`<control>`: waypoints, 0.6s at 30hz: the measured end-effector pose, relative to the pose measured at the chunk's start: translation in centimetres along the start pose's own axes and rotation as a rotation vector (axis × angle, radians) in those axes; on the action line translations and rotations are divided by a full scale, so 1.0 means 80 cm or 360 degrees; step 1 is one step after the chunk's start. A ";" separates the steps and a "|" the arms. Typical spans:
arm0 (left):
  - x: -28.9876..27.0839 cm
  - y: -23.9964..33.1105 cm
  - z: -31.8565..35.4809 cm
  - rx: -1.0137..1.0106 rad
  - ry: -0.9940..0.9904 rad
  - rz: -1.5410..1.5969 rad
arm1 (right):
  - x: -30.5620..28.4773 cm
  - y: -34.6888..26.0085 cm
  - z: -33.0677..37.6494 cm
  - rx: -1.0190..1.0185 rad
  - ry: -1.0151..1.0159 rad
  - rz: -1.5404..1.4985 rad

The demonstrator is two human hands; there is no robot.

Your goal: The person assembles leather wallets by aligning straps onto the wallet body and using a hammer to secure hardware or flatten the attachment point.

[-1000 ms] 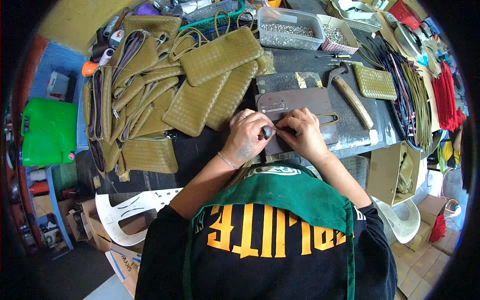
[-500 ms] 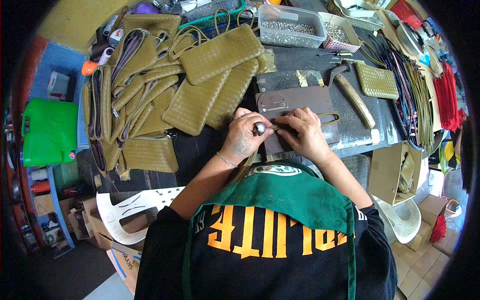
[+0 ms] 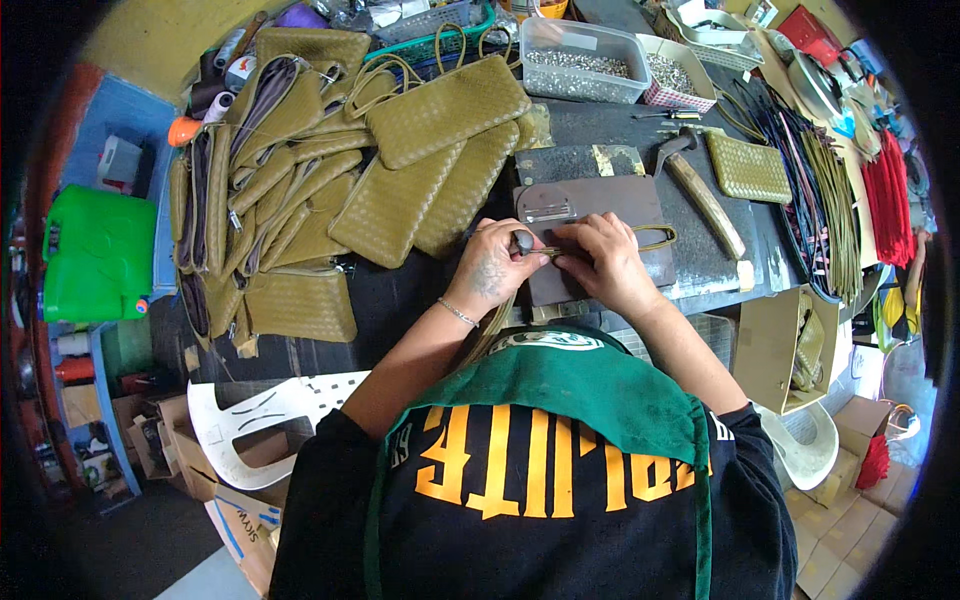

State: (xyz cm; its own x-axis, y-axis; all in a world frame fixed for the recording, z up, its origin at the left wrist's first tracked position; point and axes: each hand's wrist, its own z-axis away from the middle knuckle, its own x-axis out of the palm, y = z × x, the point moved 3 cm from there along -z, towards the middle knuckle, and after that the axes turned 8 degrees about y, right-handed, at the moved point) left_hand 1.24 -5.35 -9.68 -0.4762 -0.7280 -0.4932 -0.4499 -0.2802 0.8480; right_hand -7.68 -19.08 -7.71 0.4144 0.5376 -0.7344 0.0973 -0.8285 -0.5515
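- Gripping a knob-ended tool (image 3: 521,241), the left hand (image 3: 488,264) curls near the brown board (image 3: 600,197).
- Beside it, the right hand (image 3: 606,262) pinches a looped olive strap (image 3: 673,236).

A narrow olive strap (image 3: 548,251) is pinched between the fingertips of the left hand (image 3: 493,260) and right hand (image 3: 603,260). An olive loop (image 3: 673,236) sticks out past the right hand, lying sideways with its rounded end to the right; whether it joins the strap is hidden. A tool (image 3: 521,241) with a dark, rounded knob sits in the left hand, its other end covered. Beneath lies a flat brown board (image 3: 625,200), rounded at its far left corner. Olive strips (image 3: 497,318) hang on the near side.
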 end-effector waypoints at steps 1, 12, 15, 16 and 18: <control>0.000 0.000 -0.001 -0.0001 0.0007 0.0000 | 0.000 0.003 0.000 0.0056 -0.0016 -0.0093; -0.002 -0.010 0.004 -0.0094 -0.0072 0.0245 | 0.002 -0.011 -0.003 -0.0158 0.0045 0.0159; -0.004 -0.012 0.004 -0.0112 -0.0068 0.0213 | 0.004 -0.010 -0.003 -0.0158 0.0054 0.0123; -0.002 -0.014 0.004 -0.0114 -0.0066 0.0215 | 0.005 -0.008 -0.002 -0.0115 0.0037 0.0120; -0.001 -0.010 0.003 0.0235 0.0058 0.0188 | 0.006 -0.007 -0.002 -0.0072 0.0020 0.0117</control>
State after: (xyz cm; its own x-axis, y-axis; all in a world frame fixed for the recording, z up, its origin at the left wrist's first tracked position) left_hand 1.44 -4.87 -10.37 -0.5058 -0.7734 -0.3820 -0.4997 -0.0983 0.8606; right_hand -7.41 -18.42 -7.71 0.4331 0.4733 -0.7671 0.1068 -0.8720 -0.4777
